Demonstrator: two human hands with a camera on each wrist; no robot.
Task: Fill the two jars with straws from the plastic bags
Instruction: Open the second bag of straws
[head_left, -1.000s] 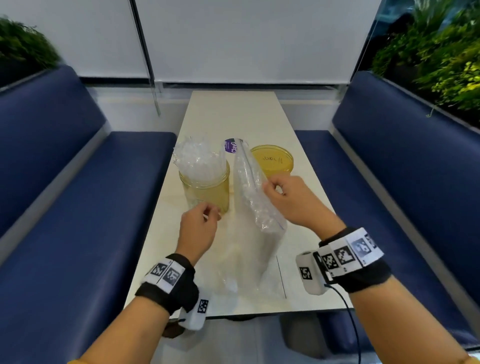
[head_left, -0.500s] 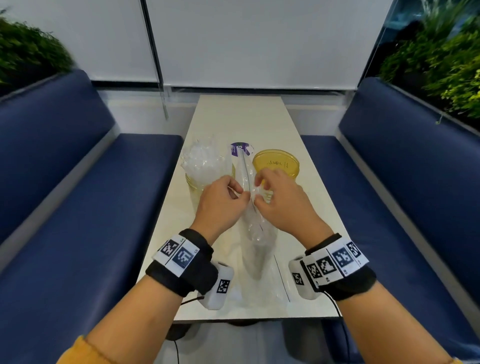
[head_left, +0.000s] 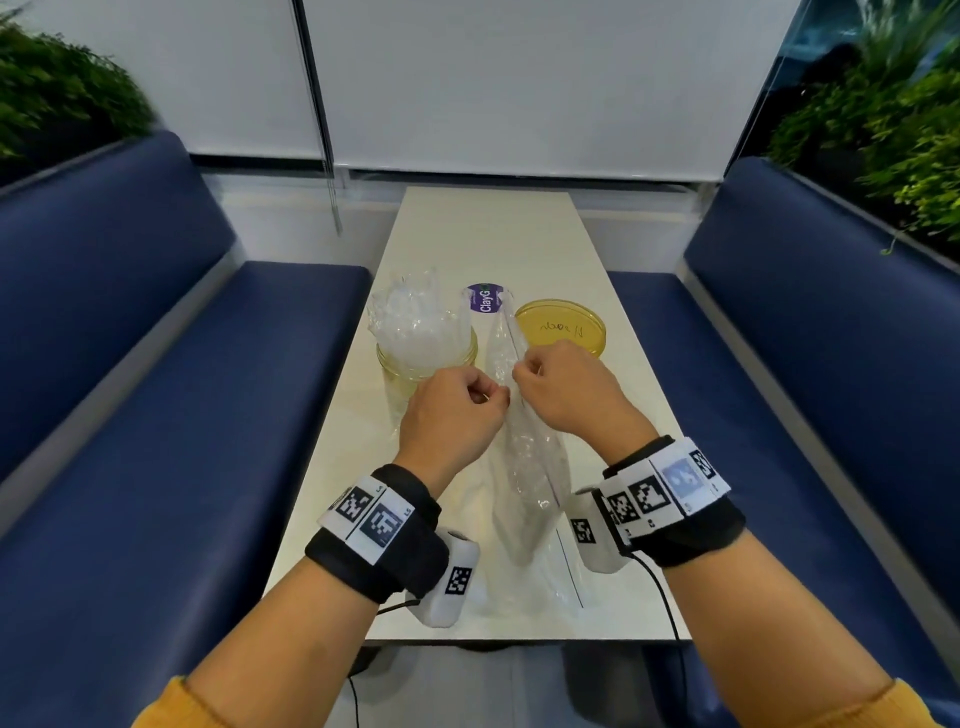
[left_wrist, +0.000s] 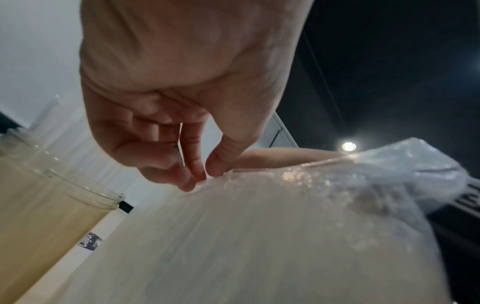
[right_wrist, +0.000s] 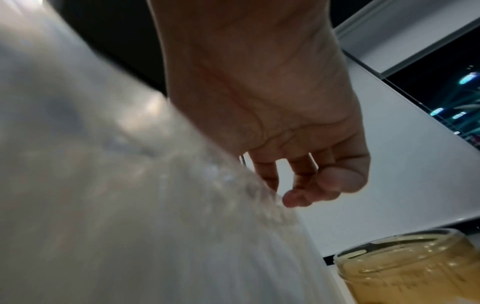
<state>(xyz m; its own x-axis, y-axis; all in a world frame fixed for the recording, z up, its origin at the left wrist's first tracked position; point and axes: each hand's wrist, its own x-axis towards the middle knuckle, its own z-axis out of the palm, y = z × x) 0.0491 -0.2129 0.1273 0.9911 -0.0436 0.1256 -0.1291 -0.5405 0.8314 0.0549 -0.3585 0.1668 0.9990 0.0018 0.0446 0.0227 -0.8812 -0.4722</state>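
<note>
A long clear plastic bag of straws (head_left: 524, 467) stands tilted on the white table (head_left: 483, 234), its top end carrying a purple label (head_left: 484, 298). My left hand (head_left: 491, 402) pinches the bag's film from the left, and my right hand (head_left: 522, 371) pinches it from the right, both about halfway up. In the left wrist view the thumb and fingertips (left_wrist: 200, 174) meet on the bag (left_wrist: 259, 236). Left of the bag, a yellowish jar (head_left: 426, 364) holds a bunch of wrapped straws (head_left: 410, 322). The second jar (head_left: 561, 327), right of the bag, is empty.
Blue upholstered benches (head_left: 182, 389) run along both sides of the narrow table. Green plants (head_left: 883, 130) sit behind the bench backs. White blinds cover the far wall. Cables hang from my wrist cameras over the table's near edge.
My left hand left the filled jar's base and came up to the bag beside my right hand. Both hands now pinch the film close together.
</note>
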